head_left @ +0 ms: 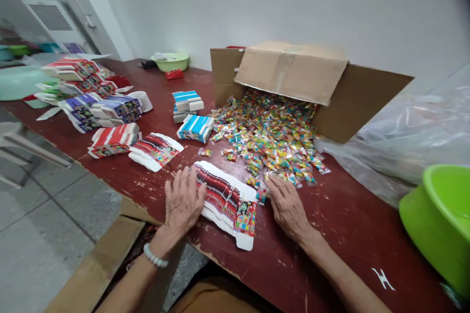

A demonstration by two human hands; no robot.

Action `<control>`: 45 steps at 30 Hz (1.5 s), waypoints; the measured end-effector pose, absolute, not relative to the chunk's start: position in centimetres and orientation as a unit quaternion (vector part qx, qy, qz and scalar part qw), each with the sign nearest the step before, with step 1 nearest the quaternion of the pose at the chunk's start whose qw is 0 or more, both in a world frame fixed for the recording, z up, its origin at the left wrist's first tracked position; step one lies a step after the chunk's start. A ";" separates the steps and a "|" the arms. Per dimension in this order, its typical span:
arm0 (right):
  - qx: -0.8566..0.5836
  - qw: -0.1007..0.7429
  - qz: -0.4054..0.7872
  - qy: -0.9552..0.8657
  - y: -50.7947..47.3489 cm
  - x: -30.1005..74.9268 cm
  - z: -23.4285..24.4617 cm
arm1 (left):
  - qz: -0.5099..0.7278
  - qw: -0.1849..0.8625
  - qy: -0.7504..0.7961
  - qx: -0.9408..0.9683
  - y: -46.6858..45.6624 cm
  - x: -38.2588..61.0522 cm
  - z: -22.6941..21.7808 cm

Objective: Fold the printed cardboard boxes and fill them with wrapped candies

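- A fanned row of flat red printed cartons (223, 195) lies on the dark red worktop (330, 254), close to the middle of its near edge; a cartoon figure and coloured sweets show on the foremost face, at the end away from the left hand.
- The person's left hand (183, 198) is palm down at the row's left end, fingers extended and thumb over the cartons; it is not closed round anything; a pale bead bracelet (154, 256) circles its wrist.
- The right hand (288, 205) has its fingers bent at the near side of the sweet packets (271, 127); one packet shows just beside its fingertips, but whether it grips any cannot be told.
- The packets spill from a cardboard box (290, 66) lying open near the worktop's far edge.
- Left of the pile are blue-and-white carton bundles (196, 128); nearer the near edge lie a second fanned carton stack (156, 150) and a red carton bundle (113, 139); purple carton bundles (117, 107) stand beyond, towards the left end.
- A lime-green tub (418, 215) stands at the right; clear plastic sheeting (414, 132) lies behind it; a pale green basin (171, 62) sits by the far edge.
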State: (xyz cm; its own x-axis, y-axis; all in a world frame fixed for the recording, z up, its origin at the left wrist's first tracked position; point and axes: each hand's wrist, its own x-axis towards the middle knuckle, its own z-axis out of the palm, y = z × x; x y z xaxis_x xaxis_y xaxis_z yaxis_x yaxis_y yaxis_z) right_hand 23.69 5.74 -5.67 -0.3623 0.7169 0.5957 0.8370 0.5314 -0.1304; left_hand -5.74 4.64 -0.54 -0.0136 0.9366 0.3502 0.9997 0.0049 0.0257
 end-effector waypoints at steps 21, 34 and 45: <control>-0.554 0.142 0.117 -0.812 4.4 19.5 -2.5 | -0.137 0.030 -0.524 -0.840 2.0 -1.6 -4.4; -0.553 0.281 0.199 -0.759 2.1 20.8 -1.0 | -0.309 -0.176 -0.550 -0.756 0.9 -1.2 -1.5; -0.368 0.390 0.278 -0.797 -0.9 20.6 3.5 | -0.159 -0.826 -0.272 -0.467 -0.5 -0.2 2.6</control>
